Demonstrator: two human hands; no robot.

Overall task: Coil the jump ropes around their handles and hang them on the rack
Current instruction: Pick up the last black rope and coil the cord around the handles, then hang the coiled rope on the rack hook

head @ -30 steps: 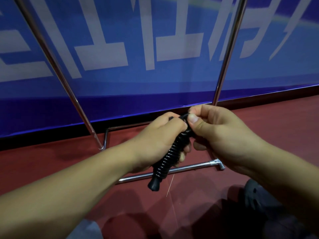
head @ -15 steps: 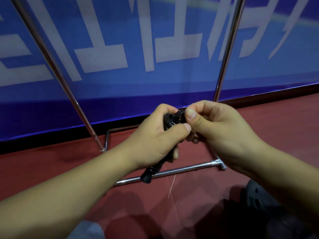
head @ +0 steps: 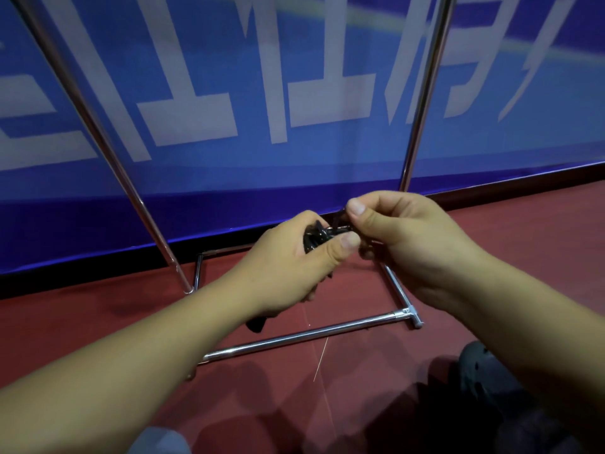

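A black jump rope (head: 315, 235) is bundled around its handles in the middle of the view. My left hand (head: 288, 267) grips the bundle, thumb across its top; only the upper coils and the lower tip (head: 256, 323) of a handle show past my fingers. My right hand (head: 406, 244) pinches the rope's end at the top of the bundle between thumb and fingers. The chrome rack (head: 304, 337) stands on the floor right behind my hands, its two uprights (head: 422, 93) rising out of view.
A blue banner wall (head: 294, 93) with white characters stands close behind the rack. The floor (head: 523, 231) is dark red. A dark shoe (head: 484, 378) shows at the lower right, and a grey one (head: 157, 440) at the bottom edge.
The bundle has tilted and slid deeper into my left hand, so most of the coiled handle is now hidden. My right hand has risen slightly, still pinching the rope's end.
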